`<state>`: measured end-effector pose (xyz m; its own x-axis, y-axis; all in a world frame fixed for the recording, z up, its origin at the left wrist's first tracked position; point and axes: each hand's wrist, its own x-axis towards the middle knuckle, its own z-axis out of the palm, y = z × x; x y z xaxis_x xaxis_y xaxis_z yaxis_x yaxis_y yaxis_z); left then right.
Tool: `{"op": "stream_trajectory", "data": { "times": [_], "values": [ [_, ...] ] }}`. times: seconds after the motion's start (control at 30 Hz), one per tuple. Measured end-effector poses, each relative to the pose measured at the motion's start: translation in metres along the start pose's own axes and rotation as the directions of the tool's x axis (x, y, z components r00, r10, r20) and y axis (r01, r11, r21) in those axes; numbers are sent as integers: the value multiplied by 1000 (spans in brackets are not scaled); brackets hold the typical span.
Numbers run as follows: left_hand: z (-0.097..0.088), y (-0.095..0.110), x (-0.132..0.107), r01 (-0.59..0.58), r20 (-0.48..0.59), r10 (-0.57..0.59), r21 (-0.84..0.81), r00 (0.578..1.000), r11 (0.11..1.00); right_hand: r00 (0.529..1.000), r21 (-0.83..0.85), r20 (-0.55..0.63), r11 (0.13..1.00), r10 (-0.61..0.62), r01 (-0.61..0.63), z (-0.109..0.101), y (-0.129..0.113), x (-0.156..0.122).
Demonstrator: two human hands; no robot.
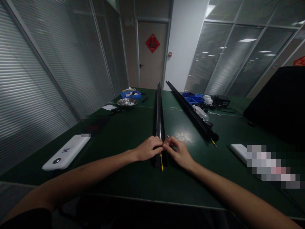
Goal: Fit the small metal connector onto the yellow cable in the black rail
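Rail [160, 117], black, long, one of two, lying lengthwise on the green table [133, 133] with its near end between the two hands. Left hand [150, 148], one: laid over the rail near that end, fingers bent, tips meeting those of the other hand; whether they clamp anything cannot be told. Right hand [178, 152], one: thumb and forefinger drawn together on a small shiny piece [168, 137], its kind too small to tell, at the rail's right edge. Yellow lead [162, 160], one, at the rail's near end, just below the fingers. Step in hand, as judged: close fingertip work at this end; the next move seems to call for a steady left hand and a fine right pinch. Second rail [190, 109], one, slantwise to the right, apart from the first, with one yellow-tipped lead [213, 142]. Clear bottle [201, 113], one, just beyond it. Blue bins [190, 101], three countable, farther right. Metal bowl [119, 102], one, far left; blue tray [137, 96], one, behind it. White devices [66, 152], two, one towards each side.
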<state>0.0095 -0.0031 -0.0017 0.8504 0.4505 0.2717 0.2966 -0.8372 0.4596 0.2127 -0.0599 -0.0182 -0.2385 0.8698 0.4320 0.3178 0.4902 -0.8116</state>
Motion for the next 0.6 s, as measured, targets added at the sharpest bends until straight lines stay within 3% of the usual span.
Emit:
{"op": "stream_trajectory", "data": {
  "times": [0.3,0.6],
  "values": [
    [0,-1,0,-10,-13,10,2,1000,1000,992,69,-117,997,45,-37,-2,-6,1],
    [-1,1,0,-1,-8,1,-4,1000,1000,997,38,-83,999,7,-4,-4,-6,-1]
  ]
}}
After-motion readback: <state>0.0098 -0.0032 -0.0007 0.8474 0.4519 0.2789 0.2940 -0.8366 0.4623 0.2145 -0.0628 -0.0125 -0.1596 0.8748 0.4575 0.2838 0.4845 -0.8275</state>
